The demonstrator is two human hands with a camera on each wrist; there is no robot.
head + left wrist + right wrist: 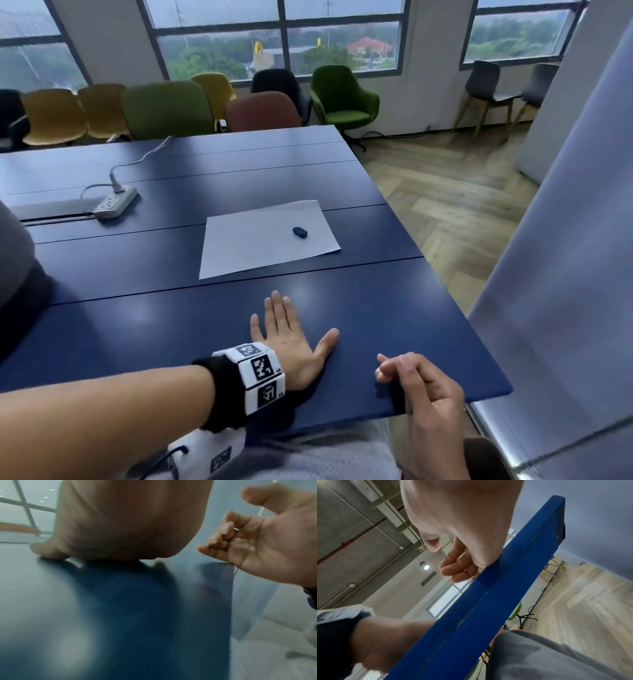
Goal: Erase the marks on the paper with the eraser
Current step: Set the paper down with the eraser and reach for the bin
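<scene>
A white sheet of paper (263, 240) lies on the blue table (376, 308), past the middle, and I can make out no marks on it from here. A small dark eraser (299, 232) rests on the sheet's right part. My left hand (294, 329) lies flat on the table, fingers straight and spread, well short of the paper. My right hand (404, 370) hovers at the table's front edge with its fingers loosely curled and holding nothing. The left wrist view shows the left palm (120, 520) pressed on the table and the right hand (257, 540) beside it.
A white power strip (114, 202) with its cable sits at the far left of the table. Several chairs (168, 109) line the far side. A frosted partition (548, 274) stands close along the right. The table's front edge (488, 601) runs above my lap.
</scene>
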